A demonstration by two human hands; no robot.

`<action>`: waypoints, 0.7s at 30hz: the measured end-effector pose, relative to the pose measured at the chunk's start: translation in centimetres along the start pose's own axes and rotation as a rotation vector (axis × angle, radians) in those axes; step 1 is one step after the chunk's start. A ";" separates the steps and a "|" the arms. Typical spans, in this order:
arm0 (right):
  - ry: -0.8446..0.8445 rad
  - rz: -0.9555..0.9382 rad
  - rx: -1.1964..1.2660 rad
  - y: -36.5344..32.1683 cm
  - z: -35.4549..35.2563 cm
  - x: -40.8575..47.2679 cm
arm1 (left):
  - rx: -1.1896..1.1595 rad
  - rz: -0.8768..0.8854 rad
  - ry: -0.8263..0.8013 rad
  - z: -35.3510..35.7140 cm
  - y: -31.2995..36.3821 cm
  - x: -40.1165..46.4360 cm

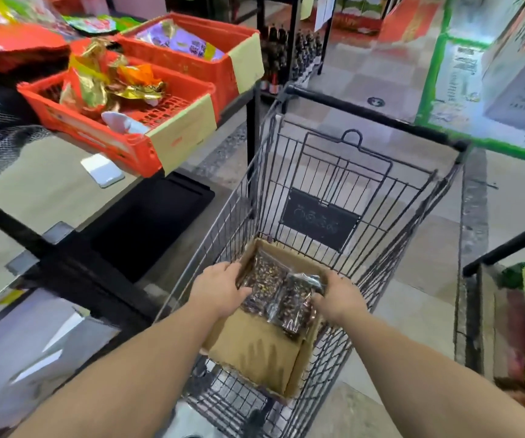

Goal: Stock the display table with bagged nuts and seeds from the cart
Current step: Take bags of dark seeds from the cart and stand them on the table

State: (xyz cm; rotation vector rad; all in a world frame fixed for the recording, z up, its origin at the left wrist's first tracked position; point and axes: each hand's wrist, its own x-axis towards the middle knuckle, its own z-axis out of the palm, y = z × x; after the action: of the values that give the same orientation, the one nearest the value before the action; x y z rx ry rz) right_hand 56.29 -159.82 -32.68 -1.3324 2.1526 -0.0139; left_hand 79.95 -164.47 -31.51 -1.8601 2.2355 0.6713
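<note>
Two clear bags (278,290) of dark nuts lie side by side in the box (254,349) inside the cart (365,159). Your left hand (220,287) curls on the left bag's edge, your right hand (338,295) on the right one: probably gathering both for one lift. Table (33,188) sits well left.

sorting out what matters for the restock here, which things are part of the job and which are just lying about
Part of the job:
- left hand and right hand, each holding a clear bag of nuts or seeds
- cardboard box
- shopping cart
- display table

Just lying about:
- red baskets of foil-wrapped snacks
- bottles on the back shelf
- white card
</note>
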 end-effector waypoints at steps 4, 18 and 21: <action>-0.036 -0.030 -0.059 0.1 -0.2 2.5 | -0.032 -0.026 -0.009 1.5 1.2 2.2; -0.214 0.236 0.196 0.9 10.0 8.1 | -0.108 -0.031 -0.212 9.3 -1.7 11.1; -0.206 0.331 0.278 1.2 12.5 10.0 | -0.147 -0.043 -0.245 11.1 -2.4 13.0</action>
State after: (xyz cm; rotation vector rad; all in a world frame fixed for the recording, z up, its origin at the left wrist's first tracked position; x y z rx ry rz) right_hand 58.32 -163.74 -48.15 -0.7786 2.0796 -0.0404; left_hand 77.70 -171.62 -47.11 -1.7715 2.0354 1.0208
